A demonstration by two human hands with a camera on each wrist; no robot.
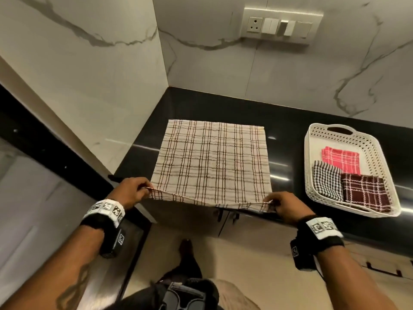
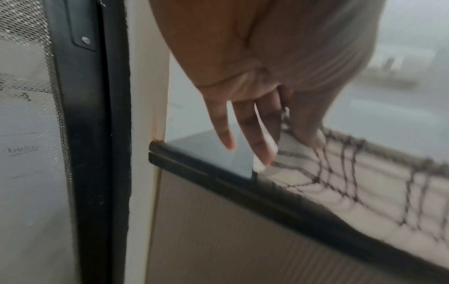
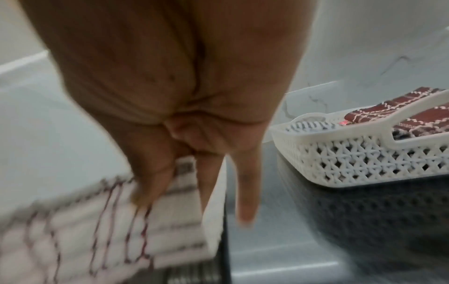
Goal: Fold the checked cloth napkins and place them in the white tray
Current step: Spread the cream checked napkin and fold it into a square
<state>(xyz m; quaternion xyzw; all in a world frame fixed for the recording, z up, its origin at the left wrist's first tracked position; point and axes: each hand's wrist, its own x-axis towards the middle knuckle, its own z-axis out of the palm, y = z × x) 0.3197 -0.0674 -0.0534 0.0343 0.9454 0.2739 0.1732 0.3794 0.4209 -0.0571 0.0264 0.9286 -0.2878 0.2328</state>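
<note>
A cream napkin with brown checks (image 1: 212, 162) lies spread flat on the black counter (image 1: 283, 153). My left hand (image 1: 143, 190) pinches its near left corner, and my right hand (image 1: 271, 203) pinches its near right corner, both lifted slightly off the counter edge. In the left wrist view my left hand (image 2: 286, 123) pinches the napkin (image 2: 364, 173) between thumb and fingers. The right wrist view shows my right hand (image 3: 170, 180) pinching the napkin (image 3: 97, 230). The white tray (image 1: 312, 135) stands to the right, holding a pink napkin (image 1: 342, 162), a black-and-white napkin (image 1: 326, 182) and a maroon napkin (image 1: 364, 193), all folded.
Marble walls close the counter at the back and left, forming a corner. A switch plate (image 1: 282, 25) sits on the back wall. Cabinet doors with dark handles (image 1: 220, 214) hang below the counter edge. The white tray (image 3: 352, 153) is near my right hand.
</note>
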